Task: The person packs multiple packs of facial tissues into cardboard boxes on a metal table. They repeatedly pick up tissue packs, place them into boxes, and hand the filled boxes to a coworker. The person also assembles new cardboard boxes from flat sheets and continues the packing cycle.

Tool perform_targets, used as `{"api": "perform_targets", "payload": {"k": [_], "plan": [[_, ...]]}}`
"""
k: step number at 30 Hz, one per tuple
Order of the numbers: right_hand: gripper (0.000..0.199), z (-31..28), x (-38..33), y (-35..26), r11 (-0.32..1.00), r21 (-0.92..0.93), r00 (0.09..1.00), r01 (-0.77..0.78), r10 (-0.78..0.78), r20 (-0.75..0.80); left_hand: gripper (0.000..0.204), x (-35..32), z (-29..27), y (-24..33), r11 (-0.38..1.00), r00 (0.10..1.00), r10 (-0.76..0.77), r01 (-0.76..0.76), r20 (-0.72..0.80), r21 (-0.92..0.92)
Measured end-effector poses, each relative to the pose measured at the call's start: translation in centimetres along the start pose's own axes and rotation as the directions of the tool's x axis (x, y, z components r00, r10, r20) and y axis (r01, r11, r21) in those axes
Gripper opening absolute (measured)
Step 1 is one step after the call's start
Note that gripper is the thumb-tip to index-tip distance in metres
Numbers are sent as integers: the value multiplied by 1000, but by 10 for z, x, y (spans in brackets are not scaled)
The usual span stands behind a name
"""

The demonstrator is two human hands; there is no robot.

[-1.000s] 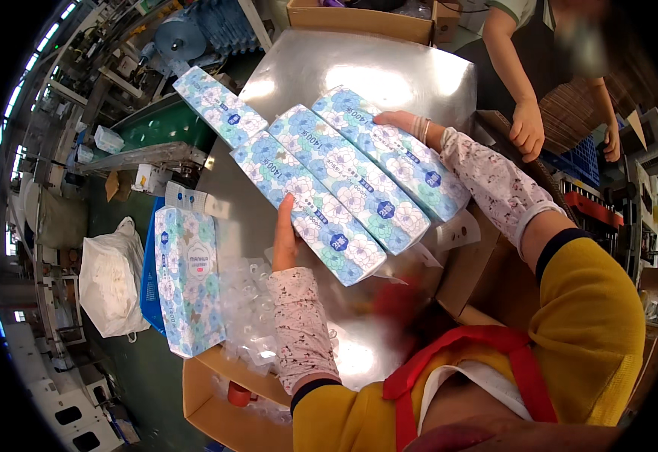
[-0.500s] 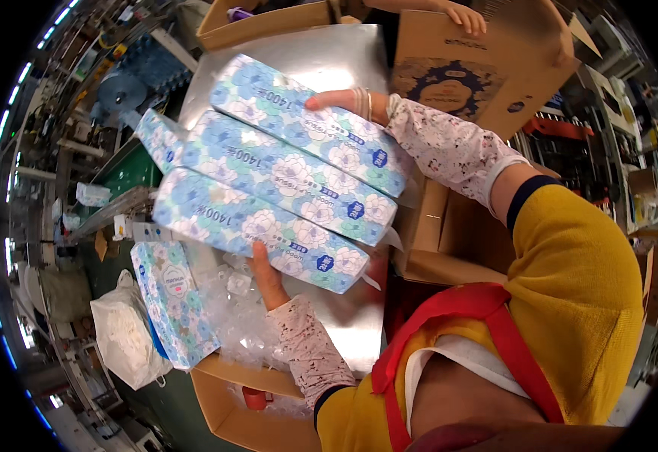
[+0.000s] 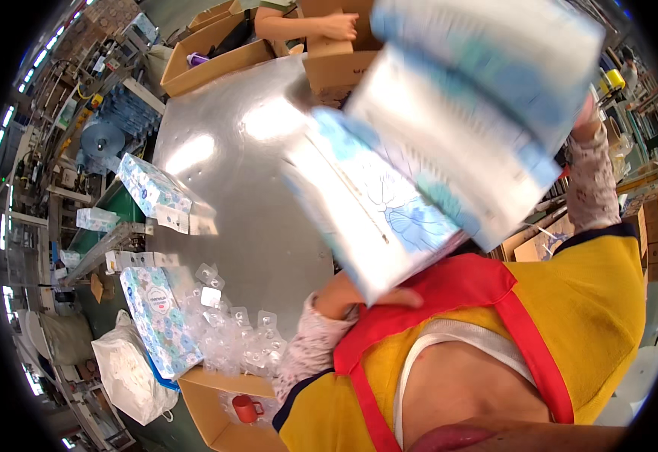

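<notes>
Three blue-and-white floral tissue packs (image 3: pixel 449 143), side by side and smeared by motion, are held up in front of me over the right side of the metal table. My left hand (image 3: pixel 355 295) grips the lower end of the nearest pack, partly hidden by it. At the far pack's right edge is my right hand (image 3: pixel 586 120), its fingers mostly behind the packs. The row is squeezed between both hands and tilted. Another floral pack (image 3: pixel 148 192) lies at the table's left edge, and one more (image 3: pixel 159 320) stands farther down on that side.
Clear plastic pieces (image 3: pixel 242 335) are piled at the table's near left corner. Below them an open carton (image 3: pixel 208 414) holds a red cup (image 3: pixel 247 408). A white sack (image 3: pixel 129 369) stands at left. Across the metal table (image 3: pixel 231 181), a co-worker's arm (image 3: pixel 299 26) reaches over cartons (image 3: pixel 216 64).
Both hands have lifted the three packs off the table and swung them to the right, toward my body. The co-worker's hand and the brown carton at the far side have shifted left.
</notes>
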State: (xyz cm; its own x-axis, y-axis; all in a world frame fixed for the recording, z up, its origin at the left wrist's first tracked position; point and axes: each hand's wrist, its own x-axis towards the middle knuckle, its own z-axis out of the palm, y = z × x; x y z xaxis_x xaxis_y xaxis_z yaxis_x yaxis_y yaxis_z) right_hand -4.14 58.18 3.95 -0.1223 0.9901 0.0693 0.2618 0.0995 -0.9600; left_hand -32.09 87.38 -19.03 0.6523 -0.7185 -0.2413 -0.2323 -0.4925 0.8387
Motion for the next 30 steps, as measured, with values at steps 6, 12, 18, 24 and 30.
{"api": "perform_targets", "payload": {"k": [6,12,18,24,30], "plan": [[79,11,18,233,747,165,749,-644,660,-63,76,-5,-7,33,893,566,-410,89,-715,-441],[75,33,150,323,394,-431,482,-812,869,-114,88,75,8,33,743,599,-606,661,-523,-102],[84,72,118,246,10,-863,628,-505,691,-359,62,74,50,4,645,578,-430,734,-693,212],[90,71,62,279,-86,-839,653,-537,588,-478,51,81,51,-10,581,641,-443,738,-627,344],[83,92,97,404,173,-745,613,-645,699,-369,51,82,44,0,573,638,-492,750,-593,331]]}}
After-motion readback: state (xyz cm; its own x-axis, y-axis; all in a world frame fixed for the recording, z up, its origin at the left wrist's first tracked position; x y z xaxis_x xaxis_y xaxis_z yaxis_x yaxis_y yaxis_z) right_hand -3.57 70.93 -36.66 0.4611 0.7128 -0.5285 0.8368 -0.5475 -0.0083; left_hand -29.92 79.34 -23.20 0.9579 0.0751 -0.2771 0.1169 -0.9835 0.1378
